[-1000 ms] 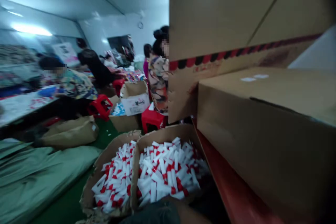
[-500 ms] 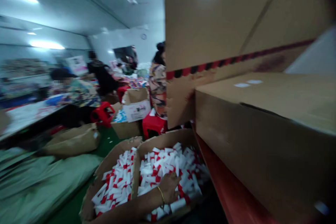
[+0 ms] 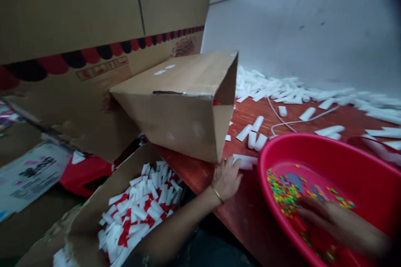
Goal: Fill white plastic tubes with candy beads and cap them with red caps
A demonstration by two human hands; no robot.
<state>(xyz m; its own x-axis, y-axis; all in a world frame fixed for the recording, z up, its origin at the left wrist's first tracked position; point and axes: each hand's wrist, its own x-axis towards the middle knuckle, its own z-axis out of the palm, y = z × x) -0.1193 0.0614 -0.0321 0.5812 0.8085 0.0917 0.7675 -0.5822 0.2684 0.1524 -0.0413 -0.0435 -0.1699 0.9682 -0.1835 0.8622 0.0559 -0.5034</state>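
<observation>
My left hand (image 3: 227,178), with a thin yellow bangle at the wrist, rests at the edge of the red-brown table. Its bent fingers are closed at the near end of a white tube (image 3: 246,161) that lies flat beside the basin. Inside the red plastic basin (image 3: 313,144) is my right hand (image 3: 332,221), slightly blurred. Its fingers are curled together low over small multicoloured pieces (image 3: 280,190). Something red shows under those fingertips, but I cannot make out what it is.
A cardboard box (image 3: 184,121) lies on its side on the table (image 3: 200,171). Loose white tubes (image 3: 291,87) are heaped along the wall. Below left, a carton (image 3: 84,217) holds many white tubes with red ends (image 3: 140,208). A red stool (image 3: 84,175) stands beyond it.
The view has swung right, from the room to the table and basin. The hand with the bangle has left the carton of tubes and is at the table edge. My right hand has come into view.
</observation>
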